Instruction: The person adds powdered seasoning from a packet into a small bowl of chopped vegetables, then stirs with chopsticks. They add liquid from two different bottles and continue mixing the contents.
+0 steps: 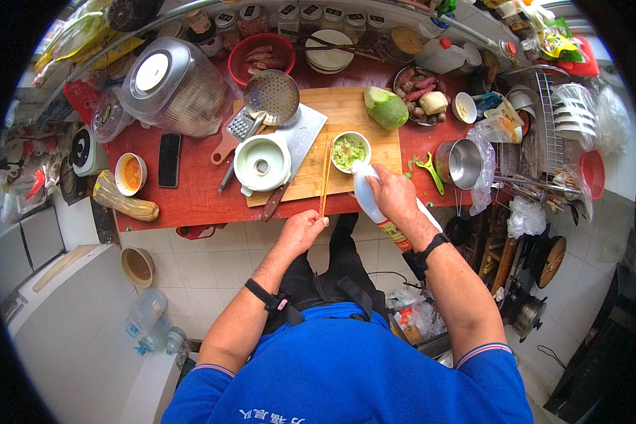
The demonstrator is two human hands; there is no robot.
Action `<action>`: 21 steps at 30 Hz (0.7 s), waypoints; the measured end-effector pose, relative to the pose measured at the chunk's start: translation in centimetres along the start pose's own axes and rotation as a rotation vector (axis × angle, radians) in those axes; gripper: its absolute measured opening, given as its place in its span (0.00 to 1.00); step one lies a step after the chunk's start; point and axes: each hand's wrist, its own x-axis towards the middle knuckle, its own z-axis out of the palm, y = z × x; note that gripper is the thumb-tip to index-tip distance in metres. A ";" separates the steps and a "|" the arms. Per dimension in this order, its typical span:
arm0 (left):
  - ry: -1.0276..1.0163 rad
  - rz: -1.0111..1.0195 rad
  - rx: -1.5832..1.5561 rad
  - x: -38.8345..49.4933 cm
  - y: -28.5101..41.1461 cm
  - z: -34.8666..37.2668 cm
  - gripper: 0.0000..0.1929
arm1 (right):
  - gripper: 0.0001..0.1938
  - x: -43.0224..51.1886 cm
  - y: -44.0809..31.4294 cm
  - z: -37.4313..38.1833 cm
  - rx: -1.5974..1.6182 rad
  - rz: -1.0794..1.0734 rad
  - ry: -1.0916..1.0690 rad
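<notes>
My right hand (395, 192) grips a white plastic bottle (367, 199) with a printed label, tilted so its mouth is at the rim of a small white bowl (369, 159). Shredded green vegetable (349, 152) fills much of that bowl, which stands on a bamboo cutting board (342, 106). Whether any liquid is flowing, I cannot tell. A pair of wooden chopsticks (326, 172) is pinched in my left hand (301, 232) at the table's front edge, tips pointing away from me. On the board's far right lies a partly peeled green gourd (387, 110).
Left of the bowl are a cleaver (308, 135), a pale green lidded dish (262, 165), a grater (238, 127) and a metal skimmer (271, 97). A green peeler (431, 172) and steel pot (458, 164) stand right. A phone (168, 160) and butternut squash (127, 197) lie left.
</notes>
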 end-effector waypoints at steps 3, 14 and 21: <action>-0.002 -0.004 0.017 -0.1 0.4 -0.1 0.20 | 0.19 -0.1 0.1 0.0 -0.008 0.002 -0.001; -0.020 -0.031 0.024 0.0 0.1 0.0 0.20 | 0.19 -0.2 0.1 0.0 -0.015 0.006 0.003; -0.013 -0.005 0.015 0.0 -0.3 0.1 0.20 | 0.19 -0.2 0.1 0.0 -0.016 0.012 0.002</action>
